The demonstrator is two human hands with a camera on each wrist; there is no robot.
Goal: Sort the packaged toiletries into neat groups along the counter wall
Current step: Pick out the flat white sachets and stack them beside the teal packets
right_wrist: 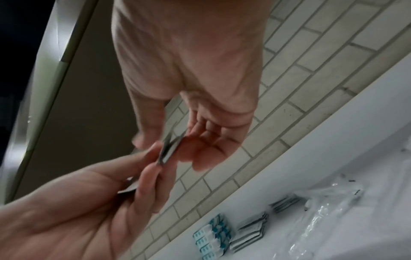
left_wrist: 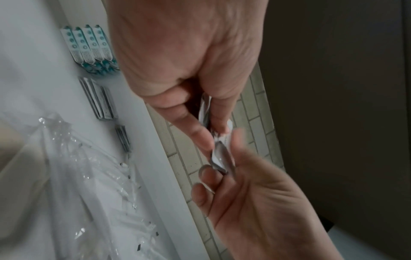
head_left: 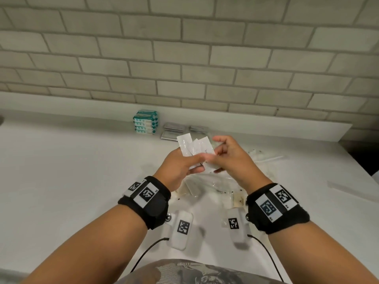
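Above the white counter (head_left: 71,171), both hands hold a small fan of flat white sachets (head_left: 194,148). My left hand (head_left: 184,165) pinches the lower ends of the sachets (left_wrist: 219,154) between thumb and fingers. My right hand (head_left: 225,154) pinches one sachet at the fan's right edge, thumb in front and fingers behind, which the right wrist view confirms on the sachets (right_wrist: 167,149). By the wall stand a stack of teal-and-white packets (head_left: 146,121) and two groups of grey sachets (head_left: 174,131), (head_left: 198,128).
Clear plastic-wrapped items (head_left: 256,158) lie scattered under and to the right of my hands. Small beige packets (head_left: 238,199) sit near my right wrist. A tiled wall (head_left: 184,58) with a low white ledge (head_left: 287,119) backs the counter. The counter ends at the right (head_left: 361,158).
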